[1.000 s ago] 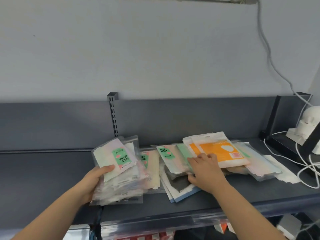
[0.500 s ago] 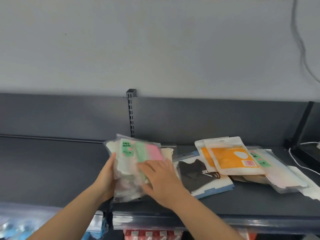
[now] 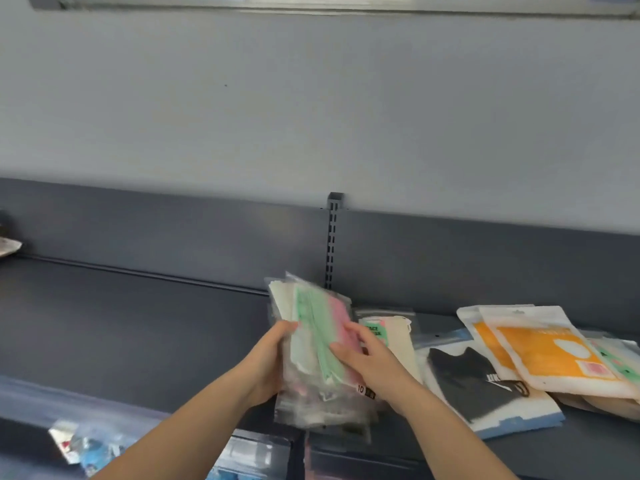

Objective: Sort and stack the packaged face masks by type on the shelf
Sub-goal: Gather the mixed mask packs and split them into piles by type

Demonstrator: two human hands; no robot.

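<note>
- while the left hand (image 3: 268, 363) grips the left edge of a bundle of clear mask packs (image 3: 311, 327), the right hand (image 3: 372, 367) grasps its right side, fingers curled over the green and pink packs;
- the bundle is held tilted over the front of the dark grey shelf (image 3: 138, 323); whether its lower end touches the shelf i cannot tell;
- just right of it a cream pack (image 3: 394, 341) with a green label lies flat;
- further right lies a black mask pack (image 3: 474, 386); two orange packs (image 3: 547, 355) overlap its right edge;
- a slotted upright (image 3: 331, 244) stands behind the bundle
</note>
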